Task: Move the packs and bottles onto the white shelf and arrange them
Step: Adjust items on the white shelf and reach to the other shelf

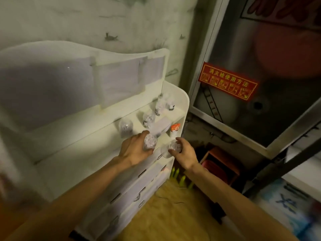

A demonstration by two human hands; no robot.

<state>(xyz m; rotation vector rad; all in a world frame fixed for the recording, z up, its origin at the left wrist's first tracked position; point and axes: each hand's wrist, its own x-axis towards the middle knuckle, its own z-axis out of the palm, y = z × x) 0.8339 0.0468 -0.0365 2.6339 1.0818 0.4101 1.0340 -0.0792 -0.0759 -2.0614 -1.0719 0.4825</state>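
A white shelf [184, 101] stands against the wall on the left. My left hand [133, 150] grips a clear plastic bottle [149, 142] just above the shelf's top board. To its right, my right hand [184, 152] holds a second clear bottle [171, 148] off the shelf's front edge. Several clear bottles stand on the top board: one near my left hand [125, 126], one further back [148, 119], and a pair in the far corner [162, 103]. A flat white pack [160, 126] lies among them. An orange-capped bottle [174, 130] stands on the level below.
White packs with dark tags [147, 173] fill the lower levels of the shelf. A fire hose cabinet with a red sticker [227, 80] is on the right. A red stool [220, 162] sits on the floor below it. Blue-printed packages [286, 202] lie at lower right.
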